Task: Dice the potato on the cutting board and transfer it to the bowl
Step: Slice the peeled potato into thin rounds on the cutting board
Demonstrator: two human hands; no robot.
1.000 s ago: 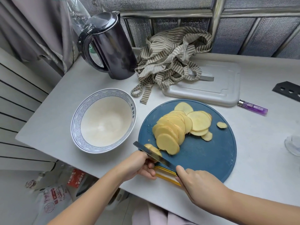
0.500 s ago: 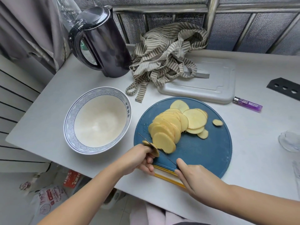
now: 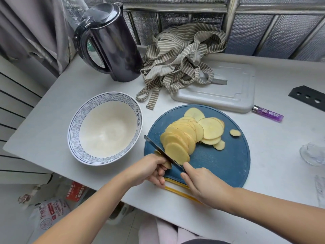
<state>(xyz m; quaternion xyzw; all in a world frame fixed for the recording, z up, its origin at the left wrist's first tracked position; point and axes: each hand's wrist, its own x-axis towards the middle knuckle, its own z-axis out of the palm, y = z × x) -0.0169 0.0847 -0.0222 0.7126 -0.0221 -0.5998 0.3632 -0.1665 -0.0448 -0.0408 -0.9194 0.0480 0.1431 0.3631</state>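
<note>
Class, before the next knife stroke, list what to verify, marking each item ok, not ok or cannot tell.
1. Right hand grips the knife: ok.
2. Left hand pinches the potato end beside the blade: ok.
3. Its fingers clear of the blade: cannot tell.
4. Slices lie on the cutting board: ok.
5. Bowl stands beside the board, nothing in it: ok.
6. Slices cut into dice: not ok.
</note>
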